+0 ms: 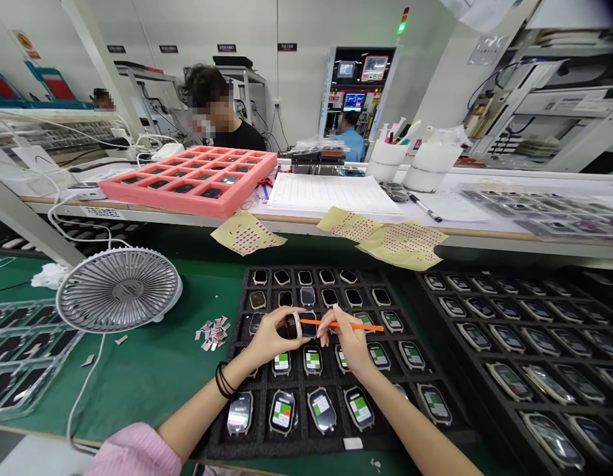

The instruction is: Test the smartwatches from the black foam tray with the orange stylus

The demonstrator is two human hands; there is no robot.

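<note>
Over the middle of a black foam tray (221,413), my left hand (270,340) grips a smartwatch body (292,325) by its edges, tilted on its side. My right hand (346,337) pinches a thin orange stick (368,326), whose left tip reaches the side of that watch body. Whether the tip touches it I cannot tell. Watch bodies sit in the tray's compartments around both hands, several with green-and-white screens, such as one watch (313,360) just below my hands. Others have dark screens. My hands and forearms hide some compartments.
A round grey fan (120,287) stands at left, beside a pile of small tabs (214,333). Clear trays (23,350) lie far left; another foam tray (465,370) is at right. The shelf above holds a pink foam tray (231,198) and paper sheets (326,195). A person (237,135) sits opposite.
</note>
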